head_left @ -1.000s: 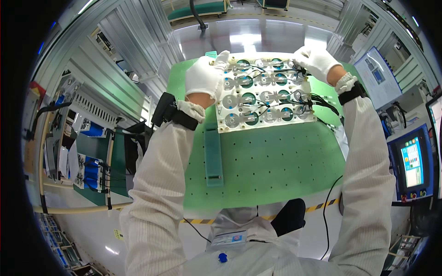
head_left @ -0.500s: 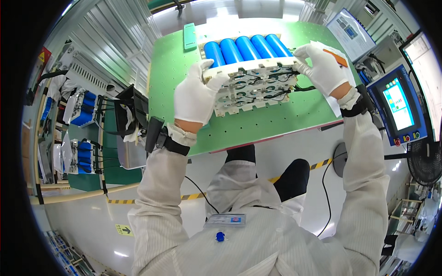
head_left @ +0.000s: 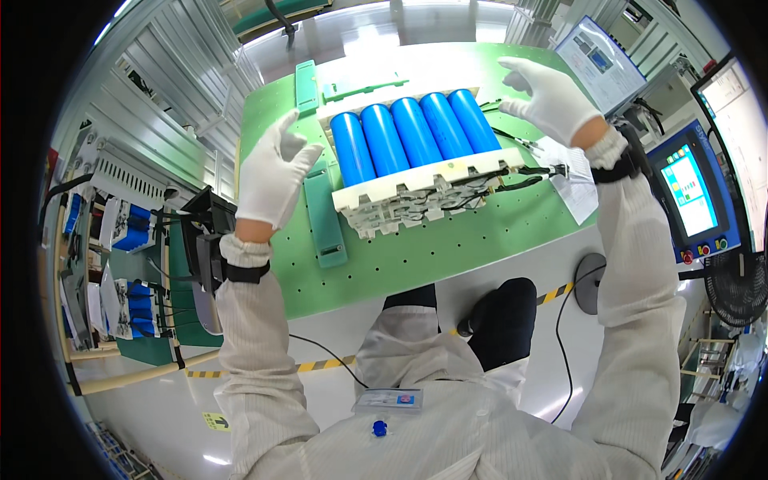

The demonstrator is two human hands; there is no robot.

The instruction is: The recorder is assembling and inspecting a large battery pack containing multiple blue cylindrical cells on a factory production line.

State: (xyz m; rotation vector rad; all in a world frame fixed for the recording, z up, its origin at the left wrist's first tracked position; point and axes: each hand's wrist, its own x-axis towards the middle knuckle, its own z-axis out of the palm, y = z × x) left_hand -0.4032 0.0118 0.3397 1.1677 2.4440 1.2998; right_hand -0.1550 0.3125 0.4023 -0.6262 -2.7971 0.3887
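A battery pack [head_left: 412, 140] of blue cylindrical cells lies on the green perforated work table [head_left: 376, 276]. Pale plastic holders cap its ends, and black wires run along the near side and out to the right. My left hand [head_left: 276, 172], in a white glove, hovers left of the pack with fingers apart, touching nothing that I can make out. Beyond the pack's right end my gloved right hand [head_left: 552, 100] is raised, its thumb and fingers spread and empty. A long green block [head_left: 324, 216] lies between my left hand and the pack.
More green strips [head_left: 306, 86] lie at the table's far left. Under the wires on the right is a white sheet [head_left: 572, 180]. A blue control panel with a screen [head_left: 686, 188] stands to the right. On the left, a rack holds similar packs [head_left: 132, 228].
Both hands have let go of the pack and drawn apart. The pack has tipped, so more of its blue cells show and less of its wired side. The long green block has come into view.
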